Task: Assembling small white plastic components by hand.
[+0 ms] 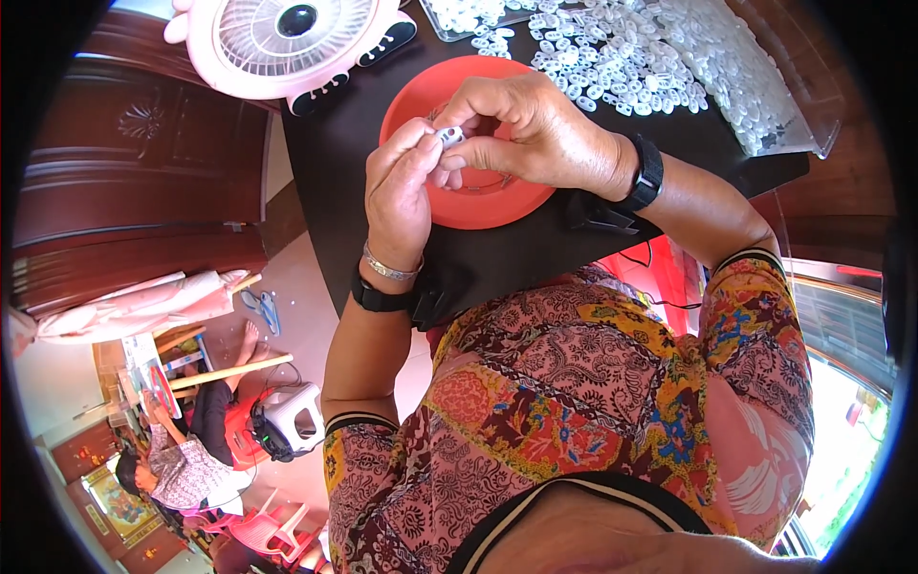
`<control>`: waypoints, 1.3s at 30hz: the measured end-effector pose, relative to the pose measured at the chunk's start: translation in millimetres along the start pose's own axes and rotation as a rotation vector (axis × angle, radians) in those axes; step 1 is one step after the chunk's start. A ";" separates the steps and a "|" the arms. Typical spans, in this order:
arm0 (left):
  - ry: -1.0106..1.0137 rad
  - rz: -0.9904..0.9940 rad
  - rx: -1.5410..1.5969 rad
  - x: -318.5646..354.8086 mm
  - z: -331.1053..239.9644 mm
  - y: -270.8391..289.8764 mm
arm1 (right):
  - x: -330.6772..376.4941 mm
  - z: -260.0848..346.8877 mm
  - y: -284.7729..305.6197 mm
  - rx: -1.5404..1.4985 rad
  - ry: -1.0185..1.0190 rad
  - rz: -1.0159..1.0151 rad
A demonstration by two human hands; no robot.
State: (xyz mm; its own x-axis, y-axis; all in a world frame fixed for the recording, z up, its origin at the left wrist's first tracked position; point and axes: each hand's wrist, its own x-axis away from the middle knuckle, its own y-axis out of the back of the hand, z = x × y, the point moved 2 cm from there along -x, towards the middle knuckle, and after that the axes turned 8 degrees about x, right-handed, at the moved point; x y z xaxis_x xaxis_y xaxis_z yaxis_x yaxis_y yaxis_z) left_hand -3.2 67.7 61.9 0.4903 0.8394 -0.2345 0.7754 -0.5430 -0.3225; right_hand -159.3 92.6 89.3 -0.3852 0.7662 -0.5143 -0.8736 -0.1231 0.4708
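Now both hands meet over the red bowl [478, 206]: the left hand [397, 191] and right hand [535, 129] pinch one small white plastic piece [449, 136] together. It seems an assembling step. Next probably needs careful pressing with the fingertips.

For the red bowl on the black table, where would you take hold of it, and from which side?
Probably the red bowl is best taken at its bare near-right rim, coming from the person's side. Both the left hand and right hand hover over its middle pinching a small white piece, and the rim is thin and raised.
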 end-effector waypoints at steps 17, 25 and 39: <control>-0.035 0.030 0.066 6.6 -2.9 -5.7 | -0.7 9.2 1.4 0.079 0.160 -0.042; -0.152 0.005 -0.116 3.3 -8.7 4.5 | -6.4 1.6 1.3 -0.166 -0.027 0.008; -0.066 -0.014 -0.028 5.8 -8.9 6.1 | -11.6 6.0 -1.2 -0.191 0.027 0.065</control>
State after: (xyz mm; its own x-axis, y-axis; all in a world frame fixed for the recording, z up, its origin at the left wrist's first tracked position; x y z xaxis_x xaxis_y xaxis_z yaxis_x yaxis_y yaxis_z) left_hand 8.0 69.5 66.7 0.4523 0.8432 -0.2905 0.7934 -0.5292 -0.3007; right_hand -152.0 87.7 99.0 -0.4485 0.7359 -0.5072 -0.8861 -0.2915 0.3604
